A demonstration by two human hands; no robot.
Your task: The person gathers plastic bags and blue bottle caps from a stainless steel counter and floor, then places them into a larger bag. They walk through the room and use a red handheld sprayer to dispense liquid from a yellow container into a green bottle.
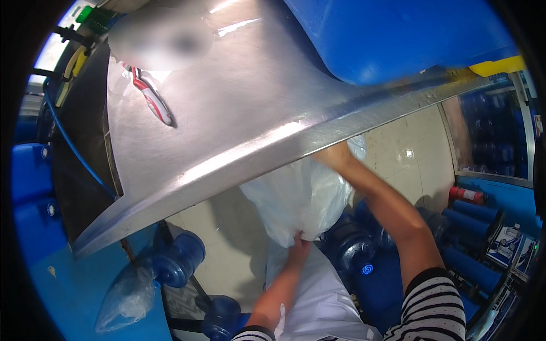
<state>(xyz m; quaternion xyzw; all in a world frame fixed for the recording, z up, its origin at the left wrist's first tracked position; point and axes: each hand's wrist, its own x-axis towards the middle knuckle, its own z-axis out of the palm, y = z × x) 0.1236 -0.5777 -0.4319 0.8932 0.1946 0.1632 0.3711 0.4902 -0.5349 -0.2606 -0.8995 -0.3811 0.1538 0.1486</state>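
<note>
A large, pale translucent plastic bag (294, 196) hangs in front of me, just beyond the edge of a stainless steel counter (239, 106). My left hand (301, 243) pinches the bag at its lower end. At the bag's upper right, my right hand (335, 157) lies against the plastic, slightly blurred and partly hidden by the counter edge; its fingers cannot be made out. A red and white brush handle (153, 99) rests on the counter, its far end beside a blurred patch.
A big blue plastic container (405, 38) stands on the counter at upper right. Blue water jugs (349, 238) are on the floor to the right, near a red fire extinguisher (466, 195). Another jug (181, 259) and a clear plastic bag (128, 298) are at lower left.
</note>
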